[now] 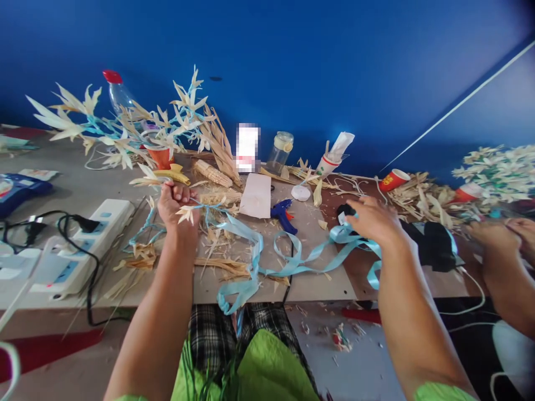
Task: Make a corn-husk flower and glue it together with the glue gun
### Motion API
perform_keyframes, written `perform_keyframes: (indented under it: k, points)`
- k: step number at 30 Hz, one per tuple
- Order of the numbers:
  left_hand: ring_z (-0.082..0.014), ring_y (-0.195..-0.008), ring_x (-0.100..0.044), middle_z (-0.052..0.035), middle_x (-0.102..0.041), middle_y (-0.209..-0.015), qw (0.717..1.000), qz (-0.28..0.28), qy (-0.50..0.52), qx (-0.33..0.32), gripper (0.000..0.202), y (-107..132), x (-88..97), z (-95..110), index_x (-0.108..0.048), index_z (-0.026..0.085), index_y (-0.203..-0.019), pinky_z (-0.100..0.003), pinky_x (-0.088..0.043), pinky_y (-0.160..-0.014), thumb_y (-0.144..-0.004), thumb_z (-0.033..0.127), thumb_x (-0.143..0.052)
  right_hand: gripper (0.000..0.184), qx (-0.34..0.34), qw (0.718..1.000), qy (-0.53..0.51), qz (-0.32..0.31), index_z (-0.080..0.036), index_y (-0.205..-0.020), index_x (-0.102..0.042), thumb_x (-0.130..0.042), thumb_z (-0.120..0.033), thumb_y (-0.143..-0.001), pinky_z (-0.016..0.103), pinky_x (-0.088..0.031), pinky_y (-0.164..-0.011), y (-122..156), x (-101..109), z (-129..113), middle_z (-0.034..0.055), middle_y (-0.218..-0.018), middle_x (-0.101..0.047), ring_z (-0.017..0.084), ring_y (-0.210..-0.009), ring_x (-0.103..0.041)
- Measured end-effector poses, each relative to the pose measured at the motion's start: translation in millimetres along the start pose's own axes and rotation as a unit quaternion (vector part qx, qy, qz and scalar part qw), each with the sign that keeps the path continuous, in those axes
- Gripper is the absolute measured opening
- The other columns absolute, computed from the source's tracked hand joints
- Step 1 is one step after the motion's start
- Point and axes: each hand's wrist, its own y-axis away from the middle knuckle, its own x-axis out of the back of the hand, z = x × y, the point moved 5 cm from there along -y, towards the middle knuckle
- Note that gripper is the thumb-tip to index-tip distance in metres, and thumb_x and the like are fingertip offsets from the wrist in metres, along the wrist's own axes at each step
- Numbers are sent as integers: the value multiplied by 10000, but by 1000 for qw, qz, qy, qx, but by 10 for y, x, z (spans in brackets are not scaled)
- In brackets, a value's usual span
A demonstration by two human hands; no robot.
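My left hand [178, 203] is closed around the thin stem of a corn husk flower [150, 177], whose pale petals stick out past the fist. A second small husk flower [187, 214] hangs beside the wrist, on a stem wrapped in blue. From it a long light-blue ribbon [242, 228] trails in loops across the table and over its front edge. My right hand [376, 220] is over the ribbon's right part, thumb and fingers apart. Beside its thumb is a small black object with a white label [343, 214]; whether they touch is unclear.
A blue glue gun [285, 216], a pale card [256, 196] and corn cobs [212, 172] lie mid-table. Finished husk branches [119, 131] stand back left. A power strip [92, 245] with cables is at left. A glass jar [280, 152] stands behind. Another person's hands [497, 239] are at right.
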Motion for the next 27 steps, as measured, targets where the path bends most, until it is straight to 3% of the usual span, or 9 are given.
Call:
perform_keyframes:
  k: [4,7,11,14,16,19,22,24,27]
  points:
    - [-62,-370,-235,84,-261,-426,1000,-24,13,-9,264,4,-49,7,-473,202,-610,-247,-280,-489,-844,265,-580,278,49,984,-156,75,-188,-1029,-671,-494,-315,-857,394,-423,-856,169,177,-776,114,-1055,-619,228,-906,-584]
    - [-71,-384,-219,79,-277,-430,999,-38,21,4,245,40,-90,-24,-478,210,-630,-251,-299,-504,-866,221,-542,252,199,925,-288,-146,-210,-973,-683,-483,-337,-888,298,-441,-741,503,-75,-1627,53,-876,-636,162,-763,-572]
    - [-80,-400,-207,71,-286,-442,999,-39,19,1,247,69,-65,-39,-481,216,-628,-262,-287,-504,-866,233,-543,387,427,806,-221,-345,-195,-1122,-624,-665,-334,-763,304,-429,-801,1182,-380,-2336,84,-1064,-544,183,-922,-528]
    - [-74,-410,-204,70,-263,-451,999,-36,16,7,253,62,-45,-57,-489,214,-623,-255,-269,-513,-853,274,-574,114,453,817,-133,-332,-150,-862,-666,-580,-198,-806,358,-404,-820,1304,-451,-2376,102,-990,-532,209,-935,-487]
    - [-73,-408,-207,69,-259,-450,999,-37,1,13,254,65,-63,-77,-493,217,-618,-250,-272,-513,-848,279,-580,171,439,816,-177,-331,-153,-730,-641,-510,-148,-841,361,-395,-831,1190,-389,-2302,84,-912,-541,191,-901,-480]
    - [-67,-393,-223,73,-260,-448,998,-44,-19,44,230,134,-144,-146,-500,215,-636,-233,-301,-502,-850,270,-565,134,348,789,-394,-319,-185,-745,-620,-604,-296,-819,348,-405,-846,785,-125,-2122,47,-929,-552,161,-876,-504]
    - [-56,-375,-237,85,-247,-448,983,-99,-50,147,191,312,-298,-321,-509,193,-671,-220,-322,-481,-846,250,-560,344,206,759,-576,-223,-203,-654,-553,-614,-523,-766,364,-429,-782,333,187,-1924,47,-884,-549,175,-823,-505]
    - [-61,-378,-278,85,-250,-442,950,-166,-97,246,194,469,-402,-474,-509,179,-659,-228,-346,-486,-823,243,-591,421,156,734,-636,-182,-216,-638,-533,-596,-623,-723,366,-436,-749,173,318,-1883,41,-828,-539,180,-796,-504]
    - [-54,-377,-275,88,-231,-445,945,-191,-103,245,194,532,-461,-510,-518,173,-666,-219,-341,-478,-812,262,-609,492,154,720,-637,-227,-217,-695,-565,-548,-708,-697,343,-438,-691,185,297,-1972,41,-805,-537,167,-740,-496]
